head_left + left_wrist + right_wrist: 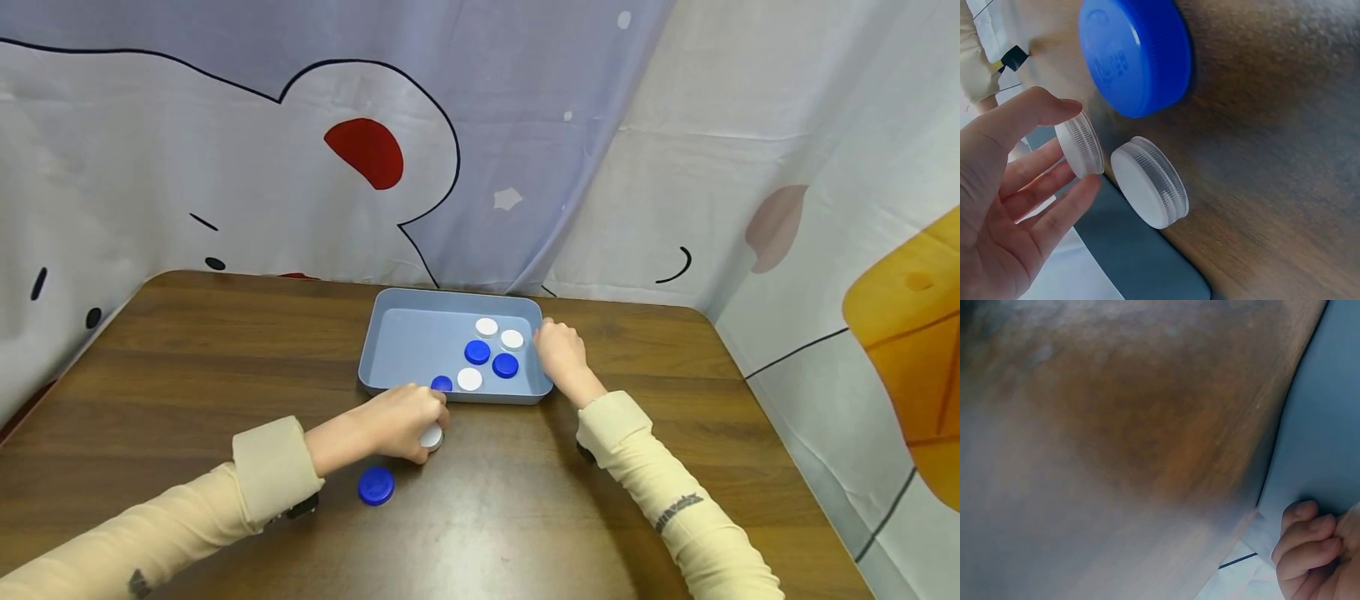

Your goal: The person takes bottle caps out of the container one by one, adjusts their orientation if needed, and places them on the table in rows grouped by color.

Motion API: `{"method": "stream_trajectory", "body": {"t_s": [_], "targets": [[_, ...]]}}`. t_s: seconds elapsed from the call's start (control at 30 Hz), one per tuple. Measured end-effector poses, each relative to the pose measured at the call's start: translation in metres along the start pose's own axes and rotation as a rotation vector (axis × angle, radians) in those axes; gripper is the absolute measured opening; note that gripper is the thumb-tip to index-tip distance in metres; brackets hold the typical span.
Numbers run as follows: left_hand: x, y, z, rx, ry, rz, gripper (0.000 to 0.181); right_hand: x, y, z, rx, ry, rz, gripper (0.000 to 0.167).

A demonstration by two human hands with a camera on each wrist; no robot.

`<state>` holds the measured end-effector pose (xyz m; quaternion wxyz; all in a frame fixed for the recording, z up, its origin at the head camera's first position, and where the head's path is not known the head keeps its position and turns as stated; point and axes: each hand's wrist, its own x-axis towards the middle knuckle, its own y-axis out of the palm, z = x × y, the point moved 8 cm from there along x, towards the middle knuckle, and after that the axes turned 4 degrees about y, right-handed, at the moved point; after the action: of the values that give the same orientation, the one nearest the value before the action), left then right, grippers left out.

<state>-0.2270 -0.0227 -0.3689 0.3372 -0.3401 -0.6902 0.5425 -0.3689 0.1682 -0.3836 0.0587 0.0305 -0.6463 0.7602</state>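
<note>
My left hand [405, 421] pinches a white bottle cap [1080, 145] between thumb and fingers, just in front of the tray. Close by, another white cap [1147, 181] is on the table in the left wrist view. A blue cap [377, 486] lies nearer, below the left wrist. The shallow grey-blue tray [420, 298] holds several white and blue caps, mostly toward its right side. At the tray's right rim, my right hand [561, 350] grips the edge. Its fingers [1307, 553] are curled in the right wrist view, and the thumb is hidden there.
Brown wooden table [247, 358] surrounds the tray. A printed curtain [525, 125] hangs along the table's back and right sides. In the tray, a white cap [486, 327] and a blue cap [506, 365] are among those lying flat.
</note>
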Motion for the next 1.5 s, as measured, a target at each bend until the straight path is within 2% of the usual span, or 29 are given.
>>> {"method": "stream_trajectory", "body": {"t_s": [0.53, 1.03, 1.5], "targets": [[-0.002, 0.007, 0.003, 0.05, 0.021, 0.006, 0.026, 0.0, 0.002, -0.001, 0.001, 0.006, 0.001, 0.028], [-0.003, 0.009, 0.003, -0.001, 0.036, 0.012, 0.022, 0.001, 0.002, -0.002, 0.002, -0.003, -0.004, 0.027], [-0.004, 0.011, 0.005, -0.011, 0.017, 0.014, 0.025, 0.001, 0.003, -0.002, 0.002, -0.005, -0.011, 0.026]]}}
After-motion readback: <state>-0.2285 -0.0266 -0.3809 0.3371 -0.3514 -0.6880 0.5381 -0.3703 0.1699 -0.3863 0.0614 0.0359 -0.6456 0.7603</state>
